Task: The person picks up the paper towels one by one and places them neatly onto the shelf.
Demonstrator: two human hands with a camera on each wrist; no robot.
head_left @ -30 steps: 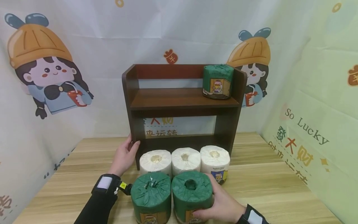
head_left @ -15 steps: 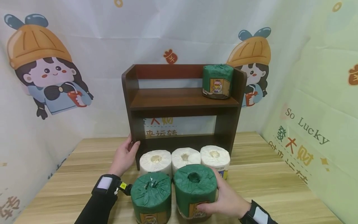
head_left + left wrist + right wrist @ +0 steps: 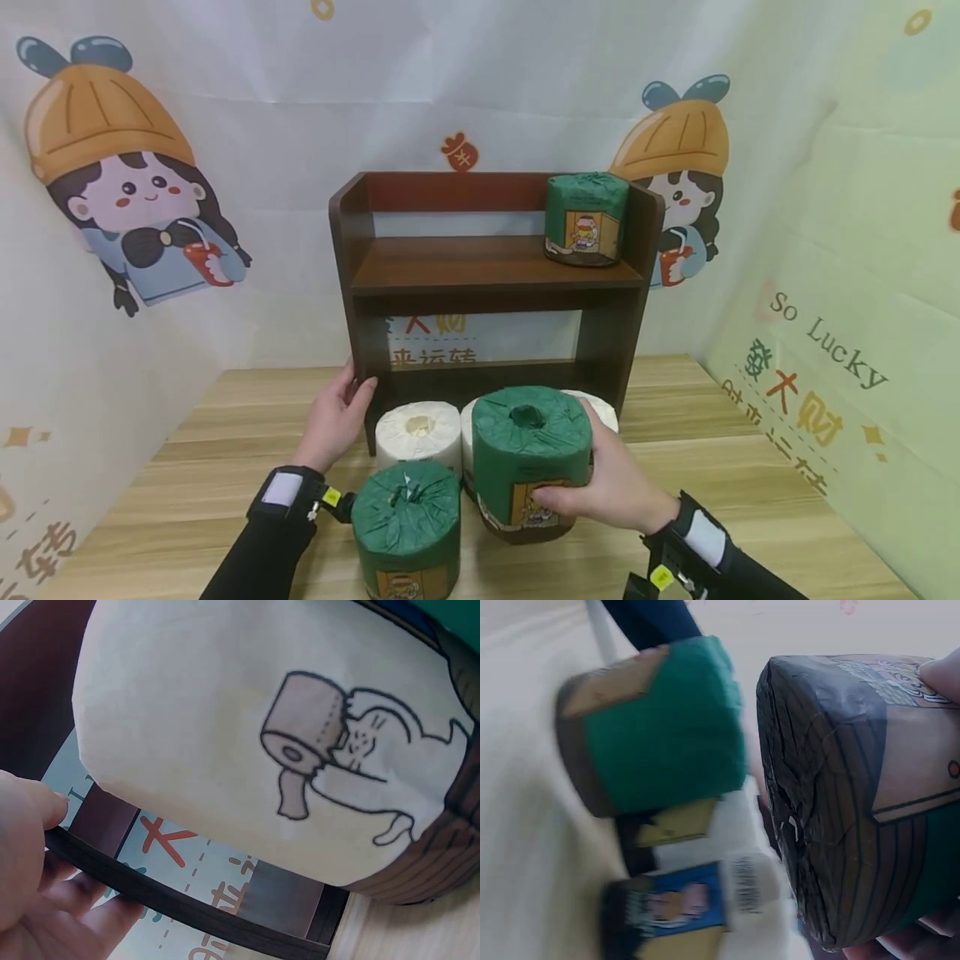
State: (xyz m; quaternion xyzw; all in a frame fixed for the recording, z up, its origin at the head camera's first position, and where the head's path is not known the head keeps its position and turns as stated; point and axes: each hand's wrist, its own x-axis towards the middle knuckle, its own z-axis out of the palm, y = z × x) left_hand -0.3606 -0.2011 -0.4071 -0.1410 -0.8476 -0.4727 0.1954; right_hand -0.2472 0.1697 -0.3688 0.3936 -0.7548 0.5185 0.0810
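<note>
My right hand [image 3: 611, 483] grips a green-wrapped toilet roll [image 3: 528, 454], thumb over its picture label. In the right wrist view the brown wrinkled base of this lifted roll [image 3: 817, 817] shows. At the shelf's left side, my left hand [image 3: 337, 421] holds the edge of the side panel [image 3: 187, 896], thumb on one face and fingers on the other. The dark brown two-tier shelf [image 3: 495, 262] carries one green roll [image 3: 585, 221] at the right of its upper board. Another green roll [image 3: 405, 525] stands upright on the table near the front.
White-wrapped rolls line up before the shelf: the left one [image 3: 418, 429] shows well, the middle and right ones [image 3: 596, 404] are partly hidden by the held roll. A wood-grain table [image 3: 720, 475] lies beneath, with printed cloth [image 3: 300, 192] hanging behind and at the sides.
My right hand has lifted the right green roll off the table and moved it up and forward, over the white rolls in view. The left hand has stayed on the shelf.
</note>
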